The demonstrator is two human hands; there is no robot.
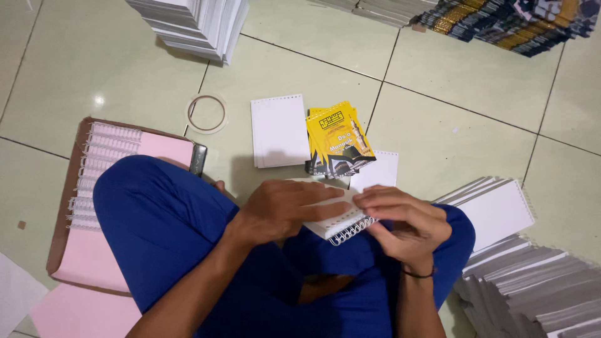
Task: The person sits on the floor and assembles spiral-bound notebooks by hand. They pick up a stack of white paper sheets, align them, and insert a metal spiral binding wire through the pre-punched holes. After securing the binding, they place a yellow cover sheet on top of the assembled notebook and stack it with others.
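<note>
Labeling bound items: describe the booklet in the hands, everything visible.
The booklet is a small stack of white punched pages with a white wire coil along its near edge. It lies tilted on the person's lap, over blue trousers. The left hand presses flat on top; the right hand fingers pinch the coil end. Most of the cover is hidden.

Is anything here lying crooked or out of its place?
Yes: the yellow covers lie fanned and tilted on the floor, overlapping a square white sheet pile. The tape ring lies alone on the tiles. No damage shows.
</note>
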